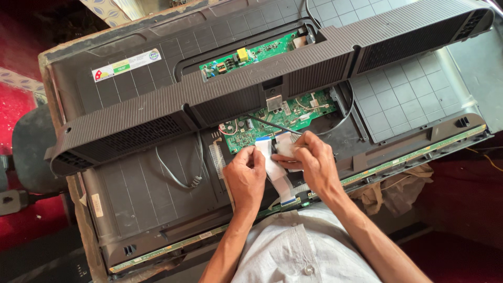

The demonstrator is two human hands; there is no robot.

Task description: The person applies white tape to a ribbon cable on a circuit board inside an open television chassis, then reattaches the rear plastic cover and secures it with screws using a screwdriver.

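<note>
Two hands at an opened flat television

The dark grey plastic television back point(157, 99) lies face-down (cover partly lifted); over its green circuit board point(272, 118), the left hand point(245, 175) and right hand point(309, 160) pinch the white flat ribbon cables point(272, 165).

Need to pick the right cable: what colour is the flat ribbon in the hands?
White flat ribbon, seen in the head view.

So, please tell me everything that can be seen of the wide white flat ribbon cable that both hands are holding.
The wide white flat ribbon cable looks like thin, flexible plastic. It runs from the green circuit board down to the long narrow strip board at the television's near edge, where its end has a blue tab. It is bent and loose. The left hand pinches its upper part; the right hand grips it beside that.
</note>
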